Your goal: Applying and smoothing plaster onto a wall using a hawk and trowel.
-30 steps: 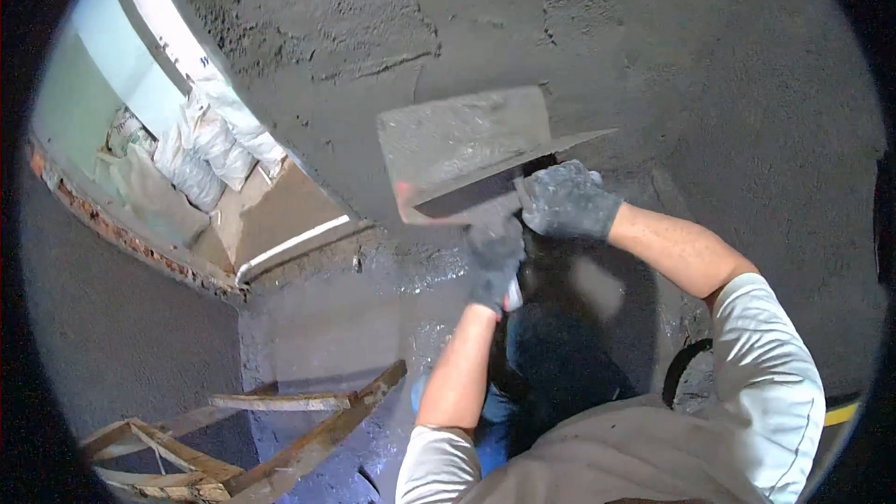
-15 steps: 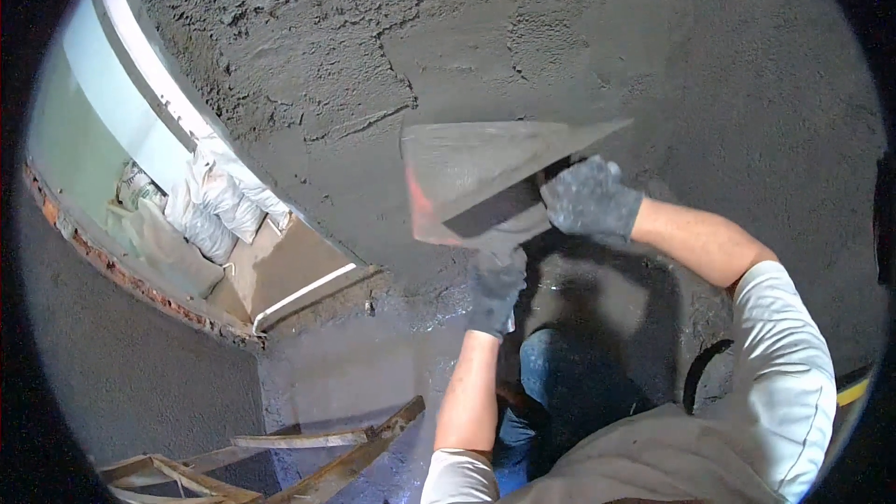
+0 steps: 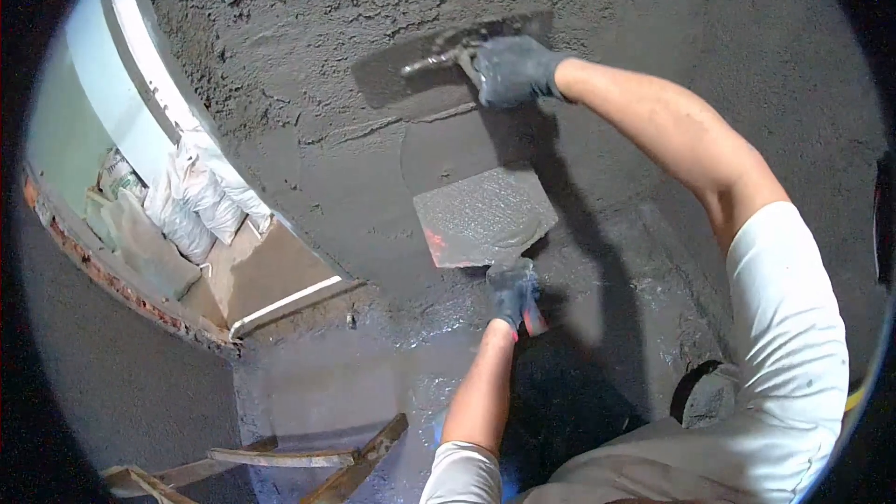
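Trowel (image 3: pixel 429 51) lies nearly flat at the rough grey wall (image 3: pixel 308 0), its handle in the right hand (image 3: pixel 518 72), gloved fingers curled round it. Below, the left hand (image 3: pixel 513 289) supports a flat hawk (image 3: pixel 435 247); its fingers look closed on the grip, which is mostly hidden. Wet grey mortar (image 3: pixel 490 210) coats the hawk's face. Tilting the hawk could let that slide off; uneven pressure on the trowel could gouge ridges. White sacks (image 3: pixel 215 205) bulge beyond a white strip (image 3: pixel 286 305), contents hidden.
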Tool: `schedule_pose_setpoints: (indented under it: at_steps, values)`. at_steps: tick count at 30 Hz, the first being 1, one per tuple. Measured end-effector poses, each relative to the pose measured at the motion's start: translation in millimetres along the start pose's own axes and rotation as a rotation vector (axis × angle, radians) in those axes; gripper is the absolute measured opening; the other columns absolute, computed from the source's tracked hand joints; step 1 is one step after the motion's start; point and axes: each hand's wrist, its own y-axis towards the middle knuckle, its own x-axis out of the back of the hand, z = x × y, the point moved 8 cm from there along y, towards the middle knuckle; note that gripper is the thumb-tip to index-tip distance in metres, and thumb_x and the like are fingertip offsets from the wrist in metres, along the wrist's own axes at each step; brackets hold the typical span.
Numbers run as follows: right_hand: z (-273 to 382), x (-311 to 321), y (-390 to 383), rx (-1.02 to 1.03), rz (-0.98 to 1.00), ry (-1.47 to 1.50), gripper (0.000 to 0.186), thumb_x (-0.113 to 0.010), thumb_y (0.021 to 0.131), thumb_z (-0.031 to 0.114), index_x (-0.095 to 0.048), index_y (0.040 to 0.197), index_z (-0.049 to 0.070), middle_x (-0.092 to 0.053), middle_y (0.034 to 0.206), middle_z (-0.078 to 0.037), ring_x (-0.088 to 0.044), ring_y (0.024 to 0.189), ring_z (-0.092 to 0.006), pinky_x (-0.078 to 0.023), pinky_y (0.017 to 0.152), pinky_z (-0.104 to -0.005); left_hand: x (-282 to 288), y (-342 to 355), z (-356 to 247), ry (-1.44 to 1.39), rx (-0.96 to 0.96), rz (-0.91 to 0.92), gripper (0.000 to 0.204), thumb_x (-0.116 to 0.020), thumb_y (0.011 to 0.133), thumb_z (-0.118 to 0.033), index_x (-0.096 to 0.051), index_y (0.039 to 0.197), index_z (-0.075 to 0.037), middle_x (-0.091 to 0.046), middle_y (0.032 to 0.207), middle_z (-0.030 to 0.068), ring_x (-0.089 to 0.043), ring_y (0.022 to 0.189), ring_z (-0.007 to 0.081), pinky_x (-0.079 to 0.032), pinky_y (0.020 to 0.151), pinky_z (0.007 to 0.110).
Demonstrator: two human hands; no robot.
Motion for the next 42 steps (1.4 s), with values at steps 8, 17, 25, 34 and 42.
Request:
schedule_pose_setpoints:
  at_steps: [8, 17, 25, 34, 42]
  values:
    - [-42, 67, 2, 0.001, -0.069, -0.194, 0.032, -0.052, 0.071, 0.024, -0.050, 0.090, -0.002, -0.060, 0.073, -0.023, -0.059, 0.073, -0.0379, -0.045, 0.065, -0.0472, -44, 11, -16, -0.152, -0.221, 0.110, 0.015, -0.052, 0.087, -0.031, -0.053, 0.079, -0.017, -0.052, 0.062, -0.0016, -0.051, 0.056, 0.0147, -0.040, 0.049, 0.031]
    - [-92, 64, -59, -0.218, -0.355, -0.358, 0.034, -0.054, 0.075, 0.033, -0.061, 0.083, 0.001, -0.062, 0.071, -0.017, -0.061, 0.068, -0.0352, -0.049, 0.063, -0.0450, -58, -14, -77, -0.115, -0.209, 0.125, 0.010, -0.053, 0.081, -0.021, -0.054, 0.075, -0.012, -0.054, 0.066, 0.0074, -0.052, 0.058, 0.0236, -0.039, 0.051, 0.035]
    - [-7, -147, -192, -0.059, 0.201, -0.123, 0.036, -0.048, 0.070, 0.019, -0.061, 0.094, -0.004, -0.061, 0.064, -0.019, -0.062, 0.057, -0.0304, -0.048, 0.050, -0.0443, -78, -35, -96, 0.277, -0.520, 0.247, 0.012, -0.051, 0.082, -0.022, -0.057, 0.085, -0.012, -0.057, 0.073, 0.0061, -0.055, 0.064, 0.0217, -0.043, 0.056, 0.034]
    - [90, -3, 16, 0.133, -0.172, -0.004, 0.043, -0.048, 0.076, 0.015, -0.050, 0.100, -0.021, -0.062, 0.066, -0.018, -0.063, 0.061, -0.0319, -0.052, 0.057, -0.0403, -24, -57, -68, -0.171, -0.179, 0.198, 0.016, -0.056, 0.087, -0.020, -0.057, 0.100, -0.011, -0.059, 0.075, 0.0007, -0.057, 0.062, 0.0144, -0.047, 0.054, 0.025]
    - [98, 85, 135, 0.285, -0.176, -0.160, 0.011, -0.059, 0.067, 0.013, -0.066, 0.067, 0.004, -0.066, 0.072, -0.014, -0.065, 0.066, -0.0295, -0.053, 0.061, -0.0395, 4, -102, -125, -0.695, 0.233, 0.253, 0.025, -0.038, 0.088, -0.031, -0.043, 0.068, -0.018, -0.042, 0.054, -0.0017, -0.042, 0.042, 0.0144, -0.033, 0.038, 0.029]
